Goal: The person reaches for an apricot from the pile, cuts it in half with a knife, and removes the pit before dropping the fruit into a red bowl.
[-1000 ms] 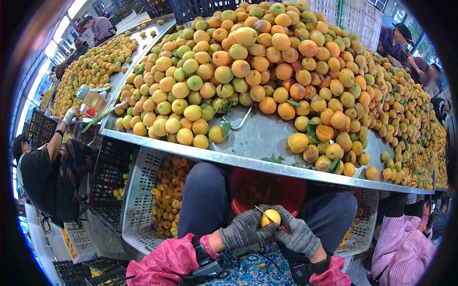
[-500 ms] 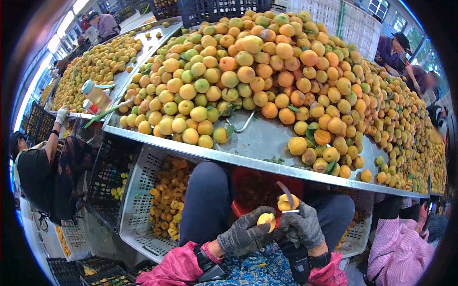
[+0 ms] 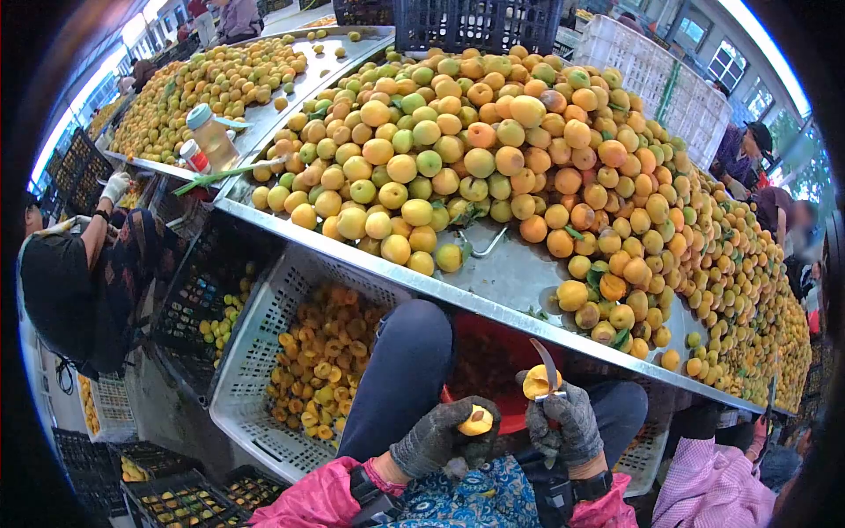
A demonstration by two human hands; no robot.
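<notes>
My left hand (image 3: pixel 437 436), in a grey glove, grips one yellow fruit half (image 3: pixel 476 421) over my lap. My right hand (image 3: pixel 568 422), also gloved, holds a small knife (image 3: pixel 547 364) with its blade pointing up, and the other fruit half (image 3: pixel 537 382) rests against the blade at my fingertips. The two halves are apart. Both hands hang just below the front edge of a steel table (image 3: pixel 506 268) heaped with yellow and orange fruit (image 3: pixel 493 150). A red tub (image 3: pixel 493 361) sits between my knees.
A white crate (image 3: pixel 264 352) of cut fruit halves stands at my left knee, with black crates (image 3: pixel 189 304) beside it. A person in black (image 3: pixel 66 295) sits at left; a pink-sleeved person (image 3: pixel 713 488) at right. Two bottles (image 3: pixel 211 136) stand on the table's left corner.
A second ago both hands held one whole fruit with the knife in it. The fruit has split in two; my right hand lifted one half on the blade, my left kept the other.
</notes>
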